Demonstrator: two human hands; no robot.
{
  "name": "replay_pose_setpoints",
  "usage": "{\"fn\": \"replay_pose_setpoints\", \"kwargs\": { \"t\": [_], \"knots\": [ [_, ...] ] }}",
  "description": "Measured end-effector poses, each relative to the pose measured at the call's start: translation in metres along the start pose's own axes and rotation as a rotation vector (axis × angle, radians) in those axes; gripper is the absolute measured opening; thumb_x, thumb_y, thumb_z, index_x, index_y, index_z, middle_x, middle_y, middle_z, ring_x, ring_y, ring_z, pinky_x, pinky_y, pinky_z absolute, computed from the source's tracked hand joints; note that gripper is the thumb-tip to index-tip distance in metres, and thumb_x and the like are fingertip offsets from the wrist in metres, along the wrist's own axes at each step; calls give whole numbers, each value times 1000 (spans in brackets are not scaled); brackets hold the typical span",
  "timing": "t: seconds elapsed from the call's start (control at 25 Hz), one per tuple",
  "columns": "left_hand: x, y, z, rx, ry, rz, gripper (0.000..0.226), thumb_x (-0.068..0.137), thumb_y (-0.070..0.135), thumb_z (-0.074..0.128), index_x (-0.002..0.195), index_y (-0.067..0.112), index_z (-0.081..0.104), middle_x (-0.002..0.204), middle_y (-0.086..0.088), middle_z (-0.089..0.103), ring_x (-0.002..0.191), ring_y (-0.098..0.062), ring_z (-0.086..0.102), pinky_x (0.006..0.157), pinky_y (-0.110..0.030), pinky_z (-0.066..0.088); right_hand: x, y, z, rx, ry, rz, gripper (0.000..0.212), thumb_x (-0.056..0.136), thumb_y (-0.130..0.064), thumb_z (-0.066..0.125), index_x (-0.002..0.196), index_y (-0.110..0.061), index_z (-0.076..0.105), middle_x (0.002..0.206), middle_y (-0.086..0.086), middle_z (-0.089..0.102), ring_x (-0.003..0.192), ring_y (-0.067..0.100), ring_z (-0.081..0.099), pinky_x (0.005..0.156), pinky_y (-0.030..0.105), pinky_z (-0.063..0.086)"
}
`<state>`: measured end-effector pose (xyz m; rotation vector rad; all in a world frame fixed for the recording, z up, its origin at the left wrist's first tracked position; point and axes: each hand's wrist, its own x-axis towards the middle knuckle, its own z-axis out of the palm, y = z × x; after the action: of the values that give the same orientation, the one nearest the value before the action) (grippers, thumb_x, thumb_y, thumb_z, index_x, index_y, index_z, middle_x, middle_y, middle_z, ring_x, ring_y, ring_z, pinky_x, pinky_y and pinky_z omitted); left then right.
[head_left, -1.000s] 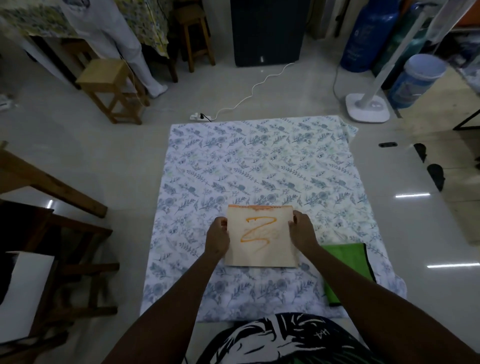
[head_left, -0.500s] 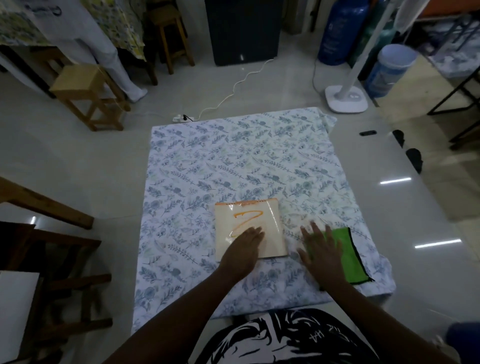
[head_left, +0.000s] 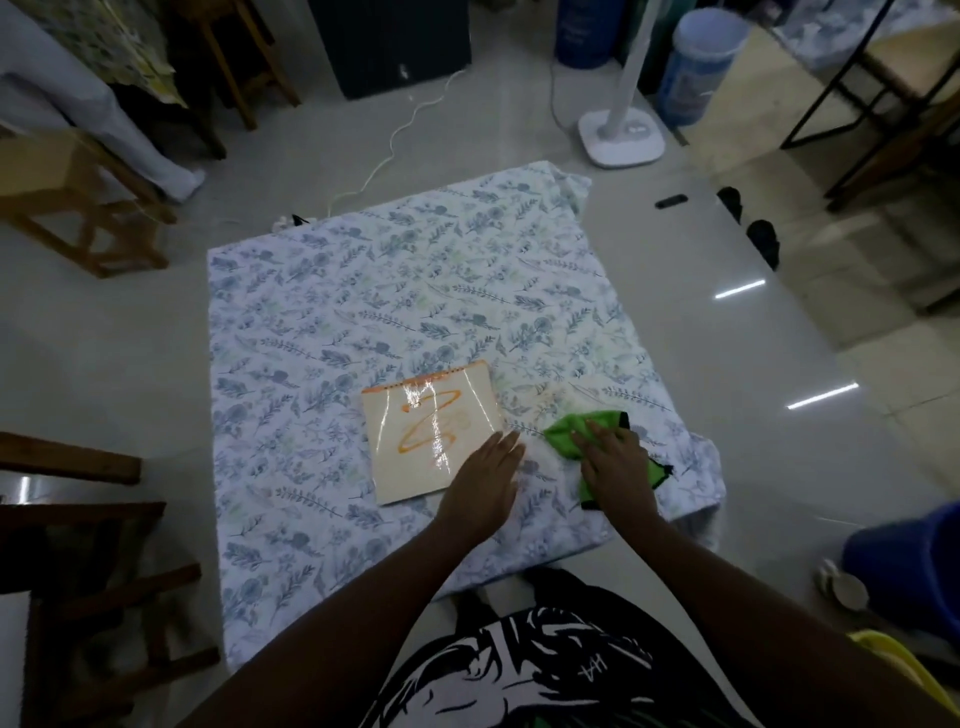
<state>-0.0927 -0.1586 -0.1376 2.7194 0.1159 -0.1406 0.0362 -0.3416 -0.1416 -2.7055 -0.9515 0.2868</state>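
Both arms reach forward; left hand (head_left: 480, 488) lies flat, fingers straight, right hand (head_left: 618, 462) grips green cloth (head_left: 563, 434).

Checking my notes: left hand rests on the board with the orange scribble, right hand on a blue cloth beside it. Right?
No, the head view shows the cloth is green, not blue. The rest holds: left hand on the board, right hand on the cloth.

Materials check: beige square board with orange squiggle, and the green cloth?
The beige square board: rigid, glossy, likely laminated card or glazed tile; bright light streaks reflect off it. The green cloth: soft matte fabric, maybe microfibre; it bunches in folds under the right hand.
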Motion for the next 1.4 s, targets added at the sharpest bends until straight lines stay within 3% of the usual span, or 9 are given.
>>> {"fn": "replay_pose_setpoints", "kwargs": {
  "t": [0.36,0.52,0.6,0.68,0.76,0.96,1.16,1.32,1.4],
  "knots": [
    [-63,-77,-32,-50,44,-482,63,96,32,49,151,10,26,163,-7,18,151,-23,13,122,-34,12,62,-104,2,381,200,-143,37,86,2,62,122,-6,64,125,20,61,102,35,52,91,36,44],
    [-78,-115,-50,-29,-142,-638,89,90,53,53,154,12,7,165,-5,-3,152,-28,-1,120,-48,19,96,-156,19,164,-99,-154,51,98,-25,46,146,-12,38,155,15,35,138,37,33,108,51,38],
    [-77,-125,-50,-43,-229,-639,100,84,59,57,154,12,1,165,-4,-8,151,-33,-6,118,-55,16,103,-168,35,-27,-220,-177,64,99,-45,36,154,-18,16,164,9,12,150,34,7,116,55,18],
    [-75,-133,-43,-44,-235,-622,104,81,63,58,154,13,1,165,-4,-6,150,-35,-6,117,-57,15,109,-175,46,-81,-224,-139,67,98,-56,29,154,-26,10,165,8,7,150,36,-1,116,59,13],
    [-77,-139,-37,-18,-197,-604,106,78,67,56,153,15,4,165,-3,-3,150,-35,-4,117,-57,15,105,-181,54,-108,-218,-167,63,97,-59,25,153,-34,12,165,5,9,150,38,2,115,61,17],
    [-82,-147,-28,-48,-171,-563,111,72,80,46,154,18,6,165,0,-3,150,-34,-8,118,-57,11,63,-164,74,-249,-298,-571,57,96,-59,19,151,-45,9,164,-2,10,149,37,2,114,64,20],
    [-81,-151,-25,-42,-155,-564,111,70,80,49,153,17,8,165,0,2,150,-35,-4,118,-57,13,101,-210,71,-98,-232,-93,58,98,-54,24,152,-39,9,165,-2,3,150,35,-5,117,62,13],
    [-84,-152,-22,-49,-121,-555,113,68,85,43,153,19,10,165,1,1,151,-34,-4,118,-56,12,50,-184,81,-220,-203,-462,57,97,-56,22,152,-41,13,164,-1,14,149,36,6,111,64,26],
    [-84,-152,-24,-55,-140,-554,112,68,84,44,153,20,10,165,2,2,151,-33,-4,118,-55,13,74,-182,77,-200,-225,-454,56,97,-56,23,151,-43,15,163,-3,16,150,33,5,113,63,22]
  ]
}}
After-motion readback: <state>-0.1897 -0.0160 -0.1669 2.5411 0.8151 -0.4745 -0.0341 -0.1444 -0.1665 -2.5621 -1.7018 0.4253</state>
